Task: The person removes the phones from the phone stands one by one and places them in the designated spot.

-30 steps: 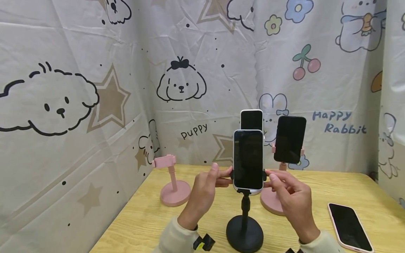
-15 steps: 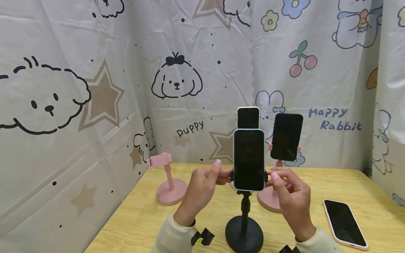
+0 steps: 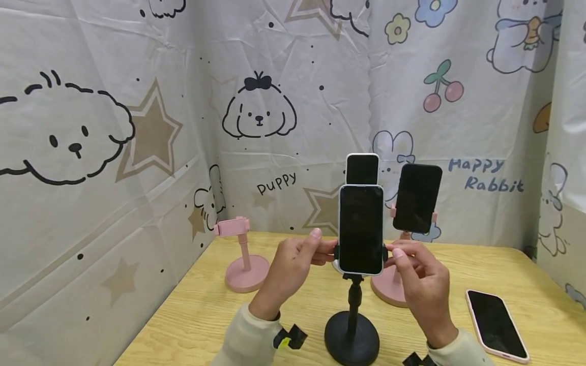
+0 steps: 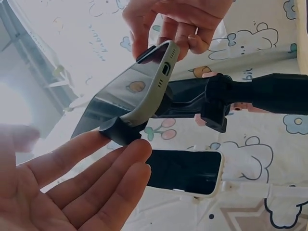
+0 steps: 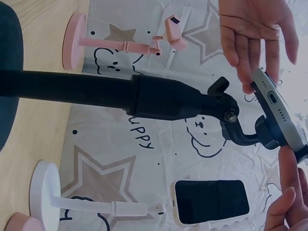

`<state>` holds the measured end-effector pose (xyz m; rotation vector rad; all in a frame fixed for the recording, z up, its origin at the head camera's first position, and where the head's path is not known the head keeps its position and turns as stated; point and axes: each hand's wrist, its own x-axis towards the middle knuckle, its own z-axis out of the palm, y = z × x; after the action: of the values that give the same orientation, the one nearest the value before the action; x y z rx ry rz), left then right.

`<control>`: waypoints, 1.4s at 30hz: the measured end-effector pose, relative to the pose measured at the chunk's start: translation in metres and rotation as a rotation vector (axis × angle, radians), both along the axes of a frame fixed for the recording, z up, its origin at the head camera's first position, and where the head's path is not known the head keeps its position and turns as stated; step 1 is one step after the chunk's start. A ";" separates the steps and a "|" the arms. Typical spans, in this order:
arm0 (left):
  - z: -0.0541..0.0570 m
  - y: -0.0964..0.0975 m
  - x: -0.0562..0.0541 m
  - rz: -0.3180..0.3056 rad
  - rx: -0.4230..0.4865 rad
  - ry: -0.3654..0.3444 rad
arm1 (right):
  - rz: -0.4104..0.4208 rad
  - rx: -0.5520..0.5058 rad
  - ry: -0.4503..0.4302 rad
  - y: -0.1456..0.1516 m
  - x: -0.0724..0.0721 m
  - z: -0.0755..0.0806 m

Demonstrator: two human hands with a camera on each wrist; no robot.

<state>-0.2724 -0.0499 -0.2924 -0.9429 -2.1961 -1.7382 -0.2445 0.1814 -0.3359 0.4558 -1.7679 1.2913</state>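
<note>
A dark-screened phone with a light rim stands upright in the side clamp of a black phone stand. My left hand holds the clamp's left arm between straight fingertips, one in front and others behind, its thumb raised off it. On the other side, my right hand pinches the right arm with its fingertips; its thumb lies close by the index finger. The left wrist view shows the clamp end between my fingers. From the right wrist, the stand's tilting joint shows below the phone.
Behind it stand a white-rimmed phone, partly hidden, and a black phone on a pink stand. A pink stand without a phone is at left. A pink-cased phone lies at right. Printed cloth surrounds the wooden table.
Both hands keep the same hold at the clamp. The view has shifted slightly; the phone and its stand show no clear movement of their own.
</note>
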 end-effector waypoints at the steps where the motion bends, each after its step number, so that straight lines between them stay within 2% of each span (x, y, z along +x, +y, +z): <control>1: -0.001 0.000 -0.001 -0.001 -0.009 0.006 | 0.005 -0.007 -0.005 0.000 0.000 0.001; 4: -0.004 0.001 -0.005 0.014 -0.040 0.014 | 0.016 -0.036 -0.068 -0.001 -0.001 0.005; 7: -0.007 0.000 -0.008 0.034 -0.062 0.010 | 0.048 -0.077 -0.195 -0.003 -0.002 0.011; 13: -0.010 0.000 -0.012 0.001 -0.033 -0.085 | 0.134 -0.107 -0.416 -0.012 -0.008 0.024; 18: -0.014 0.002 -0.014 -0.017 0.000 -0.152 | 0.223 -0.154 -0.489 -0.021 -0.012 0.030; 23: -0.018 0.006 -0.016 -0.010 0.015 -0.159 | 0.355 -0.225 -0.475 -0.028 -0.015 0.033; 25: -0.018 0.007 -0.016 -0.004 0.015 -0.157 | 0.383 -0.245 -0.459 -0.031 -0.015 0.034; 34: -0.016 0.008 -0.017 -0.021 0.012 -0.170 | 0.296 -0.231 -0.367 -0.036 -0.016 0.037; 42: -0.017 0.008 -0.016 -0.042 0.010 -0.173 | 0.325 -0.172 -0.218 -0.034 -0.017 0.033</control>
<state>-0.2883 -0.0421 -0.3089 -0.8725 -2.2839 -1.9153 -0.2618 0.1477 -0.3025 0.5357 -1.7893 1.7640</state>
